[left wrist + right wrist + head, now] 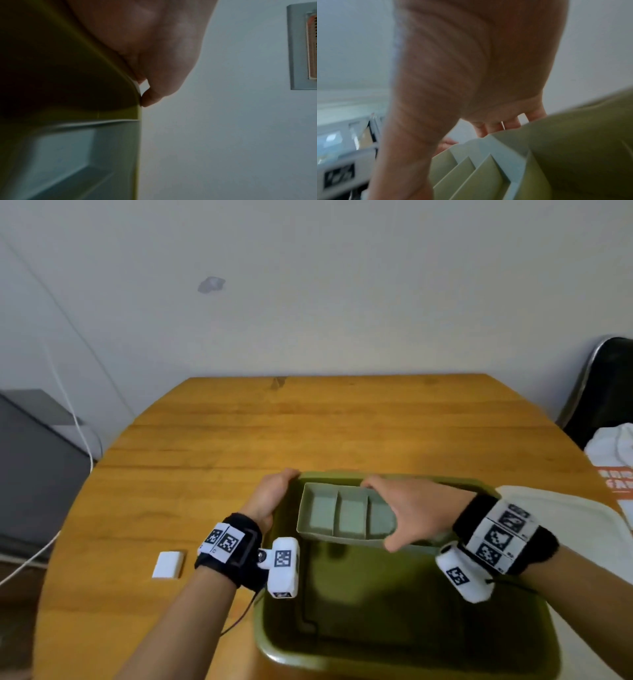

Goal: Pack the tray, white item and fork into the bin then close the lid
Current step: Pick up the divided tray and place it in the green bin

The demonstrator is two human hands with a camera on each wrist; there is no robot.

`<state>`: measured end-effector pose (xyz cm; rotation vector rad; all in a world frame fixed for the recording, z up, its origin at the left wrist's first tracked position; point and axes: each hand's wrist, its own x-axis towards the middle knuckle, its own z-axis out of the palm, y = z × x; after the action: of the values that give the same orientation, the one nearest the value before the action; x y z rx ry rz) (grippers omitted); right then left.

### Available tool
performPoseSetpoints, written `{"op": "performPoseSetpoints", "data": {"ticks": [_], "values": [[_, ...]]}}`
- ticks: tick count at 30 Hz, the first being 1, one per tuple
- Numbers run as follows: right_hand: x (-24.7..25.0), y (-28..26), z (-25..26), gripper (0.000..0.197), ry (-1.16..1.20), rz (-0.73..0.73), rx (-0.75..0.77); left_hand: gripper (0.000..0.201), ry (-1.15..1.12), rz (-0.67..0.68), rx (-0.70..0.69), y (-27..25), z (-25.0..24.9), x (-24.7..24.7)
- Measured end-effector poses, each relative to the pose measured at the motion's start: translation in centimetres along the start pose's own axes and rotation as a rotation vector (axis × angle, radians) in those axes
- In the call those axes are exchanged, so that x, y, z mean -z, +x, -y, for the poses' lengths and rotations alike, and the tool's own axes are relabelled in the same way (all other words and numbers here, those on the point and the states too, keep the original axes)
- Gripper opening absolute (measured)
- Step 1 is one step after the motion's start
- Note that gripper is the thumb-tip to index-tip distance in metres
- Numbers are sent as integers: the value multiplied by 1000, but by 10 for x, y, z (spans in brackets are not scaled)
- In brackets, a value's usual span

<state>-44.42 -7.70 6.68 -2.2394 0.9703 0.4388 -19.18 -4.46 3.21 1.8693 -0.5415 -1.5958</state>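
Both hands are at the green bin [404, 655]: its far left corner is gripped by the left hand [270, 498], while the grey tray [342, 520] is held over the bin's far end by the curled right hand [414, 510]. A white item [168, 565] lies near the table's [308, 422] left edge, and the white lid [582, 529] is seen at the bin's right.
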Motion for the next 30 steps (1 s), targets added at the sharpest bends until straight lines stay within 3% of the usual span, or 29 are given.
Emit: {"op": "performPoseSetpoints", "data": {"ticks": [6,14,18,21,24,26,28,30], "values": [[-64,53,-17,103,-406,61,-7,42,-80,-40,-22,5,11,2],[-92,73,-24,103,-444,-11,-52,46,18,-106,-183,-1,14,-7],[-107,72,-11,88,-662,-68,-87,42,-53,-76,-156,-1,12,-4],[-109,72,-1,80,-665,-48,-164,28,-164,-47,-192,5,19,19],[-104,68,8,82,-517,-66,-223,26,-210,-221,-340,13,38,66],[-91,63,14,60,-457,-49,-236,21,-126,-425,-347,20,58,102],[-75,60,23,46,-389,-29,-254,21,51,-542,-276,34,83,141],[-57,57,32,46,-343,-46,-265,46,334,-586,-108,54,110,174]]}}
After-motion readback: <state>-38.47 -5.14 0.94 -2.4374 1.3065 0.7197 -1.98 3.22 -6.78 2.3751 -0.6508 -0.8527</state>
